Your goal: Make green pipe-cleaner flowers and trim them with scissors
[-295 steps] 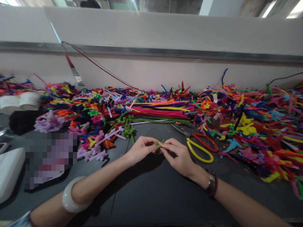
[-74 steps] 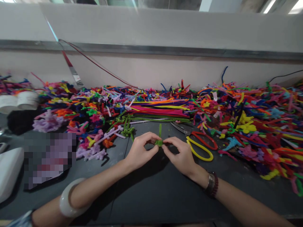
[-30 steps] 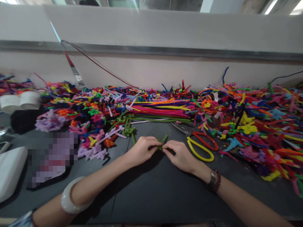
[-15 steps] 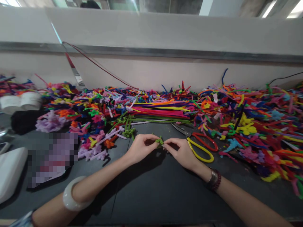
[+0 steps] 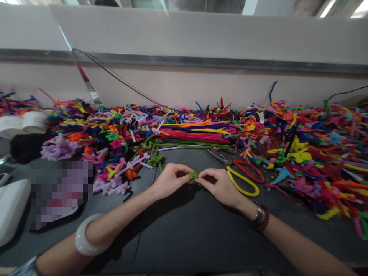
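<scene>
Head view: the left hand [image 5: 169,180] and right hand [image 5: 219,188] are pressed together at the fingertips, pinching a small green pipe-cleaner knot [image 5: 193,176] between them. Red-and-yellow-handled scissors [image 5: 238,188] lie at the right hand's 2 o'clock, on the dark tabletop [image 5: 184,237].

A craft workshop, by the look of it: a long dark workbench [image 5: 184,237] runs along a pale plaster wall [image 5: 184,86], heaped with multicoloured fuzzy pipe cleaners [image 5: 313,153], many twisted into little flowers, beside steel scissors with red-and-yellow handles [image 5: 232,163].
</scene>
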`<state>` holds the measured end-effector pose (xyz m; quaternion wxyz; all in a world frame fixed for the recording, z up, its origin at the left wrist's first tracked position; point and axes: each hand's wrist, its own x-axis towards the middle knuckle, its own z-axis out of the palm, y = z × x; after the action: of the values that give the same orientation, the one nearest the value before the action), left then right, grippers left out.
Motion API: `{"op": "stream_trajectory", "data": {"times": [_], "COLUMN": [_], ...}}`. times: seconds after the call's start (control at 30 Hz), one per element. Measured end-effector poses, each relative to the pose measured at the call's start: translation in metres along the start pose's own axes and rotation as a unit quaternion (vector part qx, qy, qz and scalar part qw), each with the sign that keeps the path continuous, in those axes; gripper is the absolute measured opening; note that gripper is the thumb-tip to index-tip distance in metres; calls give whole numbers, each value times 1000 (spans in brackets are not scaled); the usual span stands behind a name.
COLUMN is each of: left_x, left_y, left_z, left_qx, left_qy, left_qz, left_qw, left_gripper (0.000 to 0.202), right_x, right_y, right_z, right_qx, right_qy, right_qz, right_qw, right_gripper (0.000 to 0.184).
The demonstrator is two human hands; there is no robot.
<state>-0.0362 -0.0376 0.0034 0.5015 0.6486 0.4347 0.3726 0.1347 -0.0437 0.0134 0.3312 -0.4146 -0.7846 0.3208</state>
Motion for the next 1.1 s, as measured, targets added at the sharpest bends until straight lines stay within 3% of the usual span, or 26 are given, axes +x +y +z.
{"op": "stream_trajectory", "data": {"times": [0.23,0.5,0.73,0.93,1.1], "left_x": [0,-1,-3,-6,-8], "left_y": [1,8,6,7,9], "left_z": [0,3,5,4,5], "left_qx": [-35,-116,39,173,217], "left_qy": [-6,30,93,130,131], "left_qz": [-21,14,65,155,191], "left_qw": [999,993,993,964,948], "left_gripper": [11,24,18,20,23], "right_x": [2,3,1,-1,-2], "right_y": [1,8,3,3,6], "right_z": [-2,3,7,10,13], "right_qx": [12,46,-5,-32,-39], "right_qy": [-16,74,108,130,123], "right_qz": [-15,-13,-58,-66,-71], "right_qw": [1000,996,992,989,989], "right_gripper": [12,13,10,9,9]}}
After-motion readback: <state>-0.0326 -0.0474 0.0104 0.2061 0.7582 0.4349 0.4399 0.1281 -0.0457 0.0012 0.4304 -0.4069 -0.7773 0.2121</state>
